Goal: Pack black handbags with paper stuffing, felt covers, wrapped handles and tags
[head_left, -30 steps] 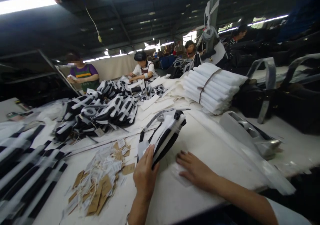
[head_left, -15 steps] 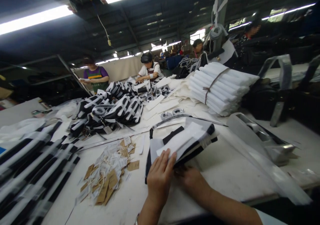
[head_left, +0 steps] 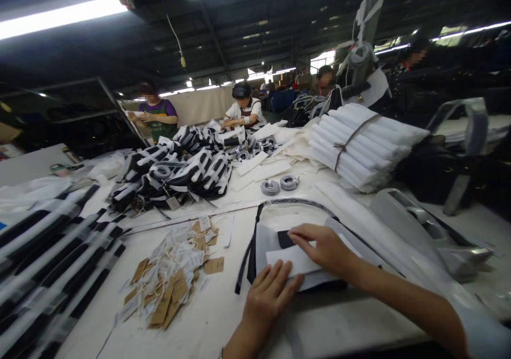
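A flat black and white bag (head_left: 275,242) with a black strap lies on the white table (head_left: 223,316) right in front of me. My left hand (head_left: 269,295) rests on its near edge with fingers stretched flat. My right hand (head_left: 321,247) lies on top of it, fingers extended over a white paper insert (head_left: 289,260).
A heap of brown and white hang tags (head_left: 171,284) lies to the left. Black and white bags are piled behind (head_left: 179,172) and along the left edge (head_left: 48,258). Two tape rolls (head_left: 279,184), a tied bundle of white sheets (head_left: 359,146) and a tape dispenser (head_left: 431,231) sit to the right. Other people work at the far end.
The bag, held up tilted in my left hand a second ago, has been laid flat on the table. My right hand moved from beneath it onto its top.
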Demonstrator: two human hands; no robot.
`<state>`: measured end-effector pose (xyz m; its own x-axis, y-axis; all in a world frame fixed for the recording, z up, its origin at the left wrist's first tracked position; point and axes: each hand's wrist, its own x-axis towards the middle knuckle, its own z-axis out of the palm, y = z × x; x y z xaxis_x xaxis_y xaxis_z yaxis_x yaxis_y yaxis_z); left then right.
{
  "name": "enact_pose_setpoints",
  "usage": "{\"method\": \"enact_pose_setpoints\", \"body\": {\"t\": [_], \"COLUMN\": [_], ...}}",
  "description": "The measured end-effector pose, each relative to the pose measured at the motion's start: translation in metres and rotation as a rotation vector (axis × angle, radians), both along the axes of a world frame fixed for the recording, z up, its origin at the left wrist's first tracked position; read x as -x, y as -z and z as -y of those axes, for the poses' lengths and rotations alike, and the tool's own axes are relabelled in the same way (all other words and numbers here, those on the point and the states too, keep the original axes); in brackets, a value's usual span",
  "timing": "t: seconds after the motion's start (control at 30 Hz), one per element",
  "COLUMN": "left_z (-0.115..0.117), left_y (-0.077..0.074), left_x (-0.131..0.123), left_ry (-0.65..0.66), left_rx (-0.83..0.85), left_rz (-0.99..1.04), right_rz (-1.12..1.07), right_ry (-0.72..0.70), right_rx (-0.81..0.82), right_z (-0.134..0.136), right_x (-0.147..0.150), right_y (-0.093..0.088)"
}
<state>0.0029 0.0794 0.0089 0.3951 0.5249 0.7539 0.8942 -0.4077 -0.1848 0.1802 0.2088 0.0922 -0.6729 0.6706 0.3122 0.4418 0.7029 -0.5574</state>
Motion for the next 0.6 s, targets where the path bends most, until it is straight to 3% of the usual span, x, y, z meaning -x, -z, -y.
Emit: {"method": "enact_pose_setpoints", "body": {"t": [0.03, 0.1, 0.2, 0.37, 0.6], "left_z": [0.000, 0.001, 0.002, 0.003, 0.005], "left_y": [-0.002, -0.006, -0.009, -0.007, -0.008], "left_x": [0.000, -0.001, -0.003, -0.008, -0.010], "left_ry": [-0.002, 0.002, 0.011, 0.042, 0.043], "left_rx": [-0.010, -0.024, -0.034, -0.074, -0.084], "left_rz": [-0.006, -0.021, -0.032, 0.003, 0.011], "right_rz": [0.150, 0.275, 0.418, 0.497, 0.300], "right_ry": [0.086, 0.136, 0.192, 0.238, 0.309], "right_rx": [0.116, 0.196, 0.282, 0.450, 0.674], "right_z": [-0.023, -0.065, -0.103, -0.116, -0.114], "right_x": [0.012, 0.039, 0.075, 0.102, 0.093], "right_y": [0.002, 0.010, 0.029, 0.050, 0.056]}}
